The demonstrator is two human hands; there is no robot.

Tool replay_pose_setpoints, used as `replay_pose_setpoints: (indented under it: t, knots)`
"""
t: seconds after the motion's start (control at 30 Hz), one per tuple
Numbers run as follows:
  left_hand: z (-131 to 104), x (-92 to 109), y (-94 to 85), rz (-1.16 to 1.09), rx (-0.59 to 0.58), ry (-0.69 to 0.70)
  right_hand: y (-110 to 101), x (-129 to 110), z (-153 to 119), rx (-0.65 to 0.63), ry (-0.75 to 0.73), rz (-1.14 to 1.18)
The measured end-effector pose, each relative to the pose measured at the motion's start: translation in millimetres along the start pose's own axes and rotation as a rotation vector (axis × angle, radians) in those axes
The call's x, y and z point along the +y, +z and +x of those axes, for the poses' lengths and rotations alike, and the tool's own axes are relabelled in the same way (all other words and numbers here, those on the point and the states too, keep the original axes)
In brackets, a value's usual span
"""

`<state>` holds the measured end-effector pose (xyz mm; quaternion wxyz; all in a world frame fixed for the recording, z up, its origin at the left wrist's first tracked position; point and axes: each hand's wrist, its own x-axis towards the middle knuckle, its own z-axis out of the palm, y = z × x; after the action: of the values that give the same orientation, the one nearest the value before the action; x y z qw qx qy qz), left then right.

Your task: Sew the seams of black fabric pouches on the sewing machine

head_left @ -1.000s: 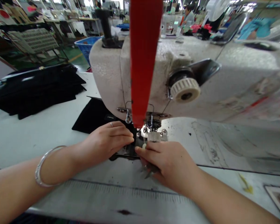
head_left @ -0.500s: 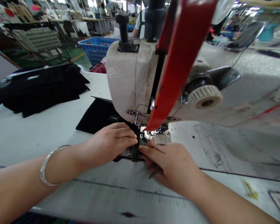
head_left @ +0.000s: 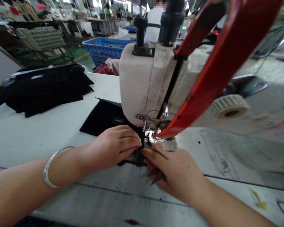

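A black fabric piece (head_left: pixel 101 116) with a small label lies partly under the head of the sewing machine (head_left: pixel 142 85). My left hand (head_left: pixel 117 143) presses its edge beside the presser foot (head_left: pixel 150 136), fingers together and thumb tucked in. My right hand (head_left: pixel 170 164) is close to the needle area, its index finger reaching to the plate by the foot. Dark pointed blades of what look like thread snips (head_left: pixel 158 177) stick out from under its curled fingers; the rest is hidden in the palm.
A stack of black fabric pieces (head_left: pixel 44 88) lies on the left of the white table (head_left: pixel 68 132). The red lever (head_left: pixel 210 75) slants across the machine. Behind stand a blue basket (head_left: pixel 106 49) and a person (head_left: pixel 153 23). A ruler scale (head_left: pixel 123 195) runs along the front.
The camera view has shifted, so the machine and its red lever appear farther right and larger. Both hands keep nearly the same places by the presser foot.
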<state>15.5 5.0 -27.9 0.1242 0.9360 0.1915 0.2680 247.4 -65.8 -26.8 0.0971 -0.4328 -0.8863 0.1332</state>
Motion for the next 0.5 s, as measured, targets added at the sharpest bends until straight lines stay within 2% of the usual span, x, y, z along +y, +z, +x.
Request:
replay_pose_setpoints:
  t: [0.13,0.2,0.37,0.5]
  knots:
    - [0.6,0.7,1.0,0.007,0.005,-0.019,0.8,-0.9,2.9,0.007,0.021,0.01]
    - [1.6,3.0,0.6,0.049,0.011,0.029,1.1,-1.8,4.5,-0.007,0.04,0.012]
    - [8.0,9.8,-6.0,0.199,-0.075,0.191,0.7,-0.2,2.3,-0.016,0.025,0.015]
    - [7.7,10.1,-8.6,0.194,-0.058,0.224,2.0,2.9,-4.6,0.008,-0.017,0.045]
